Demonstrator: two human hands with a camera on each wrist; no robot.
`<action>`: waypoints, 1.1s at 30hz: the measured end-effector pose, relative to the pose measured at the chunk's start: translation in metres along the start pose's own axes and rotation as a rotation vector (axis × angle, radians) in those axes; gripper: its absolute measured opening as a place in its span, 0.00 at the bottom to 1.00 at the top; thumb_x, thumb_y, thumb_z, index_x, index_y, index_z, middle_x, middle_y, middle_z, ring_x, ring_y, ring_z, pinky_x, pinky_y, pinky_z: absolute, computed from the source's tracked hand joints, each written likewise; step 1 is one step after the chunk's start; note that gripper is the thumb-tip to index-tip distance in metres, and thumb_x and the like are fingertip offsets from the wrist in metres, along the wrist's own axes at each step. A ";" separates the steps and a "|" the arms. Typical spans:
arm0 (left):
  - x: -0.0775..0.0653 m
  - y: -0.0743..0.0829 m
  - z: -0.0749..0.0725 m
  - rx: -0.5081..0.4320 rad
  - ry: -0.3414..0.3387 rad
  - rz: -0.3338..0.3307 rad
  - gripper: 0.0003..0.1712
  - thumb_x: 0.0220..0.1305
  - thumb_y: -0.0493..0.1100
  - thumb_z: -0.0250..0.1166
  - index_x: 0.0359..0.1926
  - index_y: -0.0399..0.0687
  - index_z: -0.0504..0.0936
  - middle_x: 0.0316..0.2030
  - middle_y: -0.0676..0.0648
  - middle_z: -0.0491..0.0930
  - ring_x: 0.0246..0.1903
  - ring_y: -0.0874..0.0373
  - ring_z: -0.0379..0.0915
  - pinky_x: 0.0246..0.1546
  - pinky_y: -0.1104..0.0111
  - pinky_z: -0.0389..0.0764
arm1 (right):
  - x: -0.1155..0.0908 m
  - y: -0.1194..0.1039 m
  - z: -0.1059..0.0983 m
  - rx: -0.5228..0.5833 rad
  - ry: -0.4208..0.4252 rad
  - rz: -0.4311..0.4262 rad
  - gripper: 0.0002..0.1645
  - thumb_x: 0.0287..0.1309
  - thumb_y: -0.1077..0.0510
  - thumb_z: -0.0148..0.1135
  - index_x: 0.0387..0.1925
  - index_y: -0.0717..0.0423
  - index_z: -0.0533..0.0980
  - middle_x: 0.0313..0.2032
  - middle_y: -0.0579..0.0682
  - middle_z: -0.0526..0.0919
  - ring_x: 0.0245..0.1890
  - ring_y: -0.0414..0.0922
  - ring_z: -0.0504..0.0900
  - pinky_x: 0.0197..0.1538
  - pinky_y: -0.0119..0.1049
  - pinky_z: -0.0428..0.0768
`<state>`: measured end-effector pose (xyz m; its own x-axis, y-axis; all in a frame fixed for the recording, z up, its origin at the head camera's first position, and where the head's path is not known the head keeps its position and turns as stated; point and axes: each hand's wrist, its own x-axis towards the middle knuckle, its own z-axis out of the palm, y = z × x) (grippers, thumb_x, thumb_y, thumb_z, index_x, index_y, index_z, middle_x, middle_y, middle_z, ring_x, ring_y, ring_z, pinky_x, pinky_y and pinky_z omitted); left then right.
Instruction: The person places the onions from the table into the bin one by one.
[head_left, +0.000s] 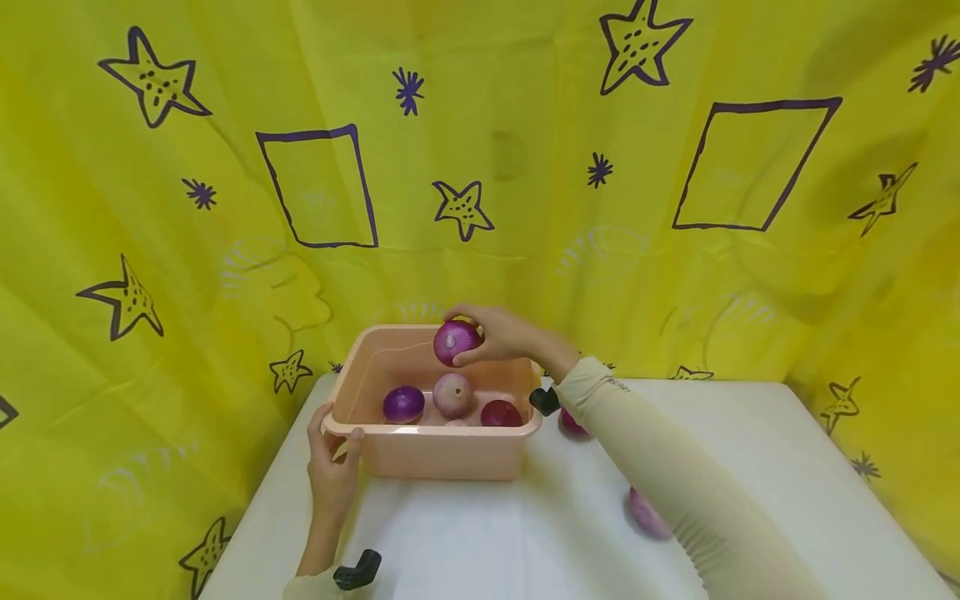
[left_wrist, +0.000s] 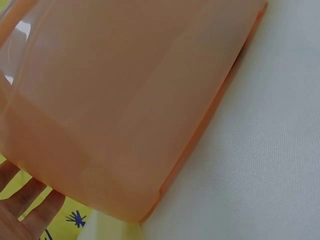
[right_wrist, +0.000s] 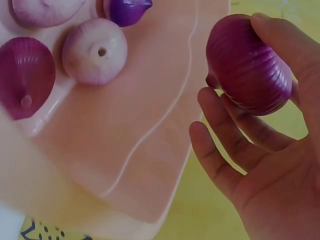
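Now the right hand [head_left: 501,332] clamps thumb and fingers round the magenta onion [head_left: 456,342], held up at 1 o'clock of the tub [head_left: 442,457], near the back rim! Over at 8 o'clock, the left hand [head_left: 333,477] grips the tub's corner, thumb at the front rim. Inside, a pale onion [head_left: 452,396] sits central, a violet onion [head_left: 403,404] at its 9 o'clock, a dark onion [head_left: 500,413] at its 4, a second pale onion [right_wrist: 45,11] part-hidden at 6. Out on the table [head_left: 465,533], a far onion [head_left: 574,427] lies at the tub's 3, a near onion [head_left: 647,514] at 4.
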<state>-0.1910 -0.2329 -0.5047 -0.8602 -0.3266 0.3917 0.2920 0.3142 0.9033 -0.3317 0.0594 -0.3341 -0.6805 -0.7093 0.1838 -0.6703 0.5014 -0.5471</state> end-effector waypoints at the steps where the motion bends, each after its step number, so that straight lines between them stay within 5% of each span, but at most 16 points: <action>1: 0.000 0.000 0.000 -0.001 0.001 0.002 0.38 0.73 0.44 0.63 0.78 0.59 0.56 0.75 0.43 0.64 0.62 0.43 0.72 0.49 0.84 0.75 | 0.001 0.000 0.002 0.002 -0.009 0.000 0.40 0.55 0.52 0.79 0.66 0.53 0.71 0.58 0.54 0.80 0.51 0.50 0.82 0.53 0.39 0.83; 10: -0.001 0.003 -0.001 0.001 -0.003 -0.001 0.39 0.73 0.45 0.63 0.78 0.59 0.55 0.74 0.44 0.64 0.63 0.43 0.73 0.47 0.82 0.76 | 0.004 0.001 0.011 0.012 -0.030 0.027 0.39 0.56 0.50 0.77 0.66 0.51 0.71 0.56 0.54 0.81 0.51 0.50 0.83 0.53 0.38 0.84; 19: 0.002 0.002 -0.001 0.003 -0.014 0.008 0.38 0.74 0.43 0.62 0.77 0.56 0.55 0.75 0.40 0.63 0.61 0.42 0.72 0.48 0.83 0.75 | 0.005 0.004 0.009 0.060 -0.100 0.085 0.46 0.63 0.45 0.71 0.76 0.47 0.60 0.61 0.67 0.79 0.59 0.63 0.80 0.60 0.53 0.80; 26: 0.002 0.004 -0.001 -0.007 -0.024 0.002 0.38 0.74 0.43 0.61 0.78 0.57 0.54 0.76 0.41 0.61 0.63 0.40 0.71 0.48 0.83 0.75 | 0.000 0.003 0.002 0.079 -0.063 0.074 0.42 0.64 0.49 0.70 0.75 0.47 0.63 0.53 0.63 0.84 0.49 0.57 0.85 0.55 0.48 0.83; 33: 0.003 0.006 -0.003 0.010 -0.032 -0.017 0.39 0.74 0.45 0.62 0.78 0.58 0.54 0.76 0.41 0.59 0.65 0.33 0.70 0.52 0.59 0.79 | -0.017 0.005 -0.011 0.071 -0.022 0.050 0.40 0.64 0.51 0.71 0.73 0.49 0.66 0.48 0.60 0.86 0.44 0.56 0.87 0.50 0.46 0.85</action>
<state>-0.1905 -0.2348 -0.4979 -0.8781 -0.3034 0.3699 0.2730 0.3172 0.9082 -0.3270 0.0793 -0.3308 -0.7050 -0.6958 0.1372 -0.6126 0.5001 -0.6121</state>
